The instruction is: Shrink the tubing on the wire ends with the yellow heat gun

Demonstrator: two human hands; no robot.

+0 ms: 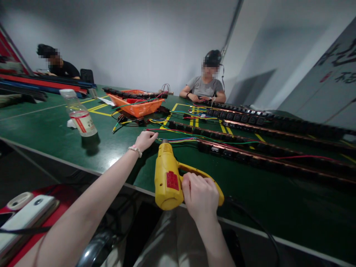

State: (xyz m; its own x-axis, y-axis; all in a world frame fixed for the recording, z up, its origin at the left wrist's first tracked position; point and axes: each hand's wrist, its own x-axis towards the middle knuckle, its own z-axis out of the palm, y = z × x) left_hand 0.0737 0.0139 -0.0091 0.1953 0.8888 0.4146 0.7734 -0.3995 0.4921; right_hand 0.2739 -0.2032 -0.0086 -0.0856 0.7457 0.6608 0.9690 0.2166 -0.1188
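Observation:
A yellow heat gun [167, 178] with a red label is gripped by its handle in my right hand [200, 194], its nozzle pointing away over the table. Just left of the nozzle, my left hand [145, 142] is closed on the ends of several coloured wires [180, 140]. These wires run right to a long black strip [239, 155] with sockets and copper-coloured bars. The wire tips are mostly hidden by my fingers and the nozzle.
More socket strips [236, 116] lie across the green table [116, 152]. An orange basket [139, 107] stands beyond my left hand, near a plastic bottle [82, 118]. One person [205, 87] sits opposite, another person [65, 68] far left. A black cord [256, 218] trails at right.

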